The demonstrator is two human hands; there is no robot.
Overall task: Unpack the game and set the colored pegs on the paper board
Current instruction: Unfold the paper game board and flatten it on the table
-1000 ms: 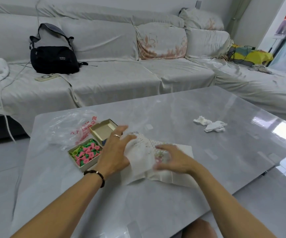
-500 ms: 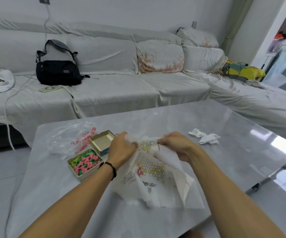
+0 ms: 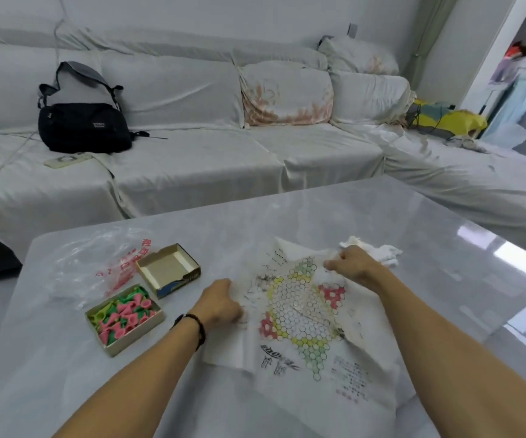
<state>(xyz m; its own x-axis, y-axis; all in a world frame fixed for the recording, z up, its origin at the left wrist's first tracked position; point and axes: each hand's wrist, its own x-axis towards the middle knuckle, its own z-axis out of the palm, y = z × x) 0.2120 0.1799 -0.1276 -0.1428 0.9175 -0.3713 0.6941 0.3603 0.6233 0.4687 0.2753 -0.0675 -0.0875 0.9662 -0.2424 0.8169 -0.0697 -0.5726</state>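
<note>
Your left hand (image 3: pixel 220 303) pinches the creased white paper board with its coloured hexagon star (image 3: pixel 302 317) at nine o'clock, your right hand (image 3: pixel 351 265) grips its two o'clock corner; pull evenly outward and press it flat on the grey glossy desk (image 3: pixel 429 248). The cardboard tray of pink and green plastic pegs (image 3: pixel 124 319) sits at ten o'clock; open room lies right.
</note>
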